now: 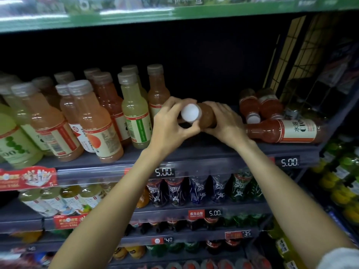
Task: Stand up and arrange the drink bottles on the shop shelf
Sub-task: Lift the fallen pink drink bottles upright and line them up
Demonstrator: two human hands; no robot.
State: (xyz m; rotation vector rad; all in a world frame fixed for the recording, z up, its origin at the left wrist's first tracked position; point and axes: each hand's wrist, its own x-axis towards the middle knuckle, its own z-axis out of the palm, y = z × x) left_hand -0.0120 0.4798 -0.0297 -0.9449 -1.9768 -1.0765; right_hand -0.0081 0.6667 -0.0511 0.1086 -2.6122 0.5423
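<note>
An orange-brown drink bottle (206, 115) with a white cap points toward the camera above the shelf (194, 152). My left hand (171, 123) grips its neck just under the cap. My right hand (225, 123) wraps its body from the right. Left of my hands stand several upright bottles, among them a pale green one (136, 113) and an orange one (97, 123). At the right end of the shelf three red bottles lie on their sides: one long across the front (283, 131), two behind it (250, 105) (271, 104).
The back of the shelf behind my hands is dark. A wire rack (303, 65) closes off the right side. Price tags reading 5.00 (164, 172) line the shelf edge. Lower shelves hold dark, green and yellow bottles (194, 191).
</note>
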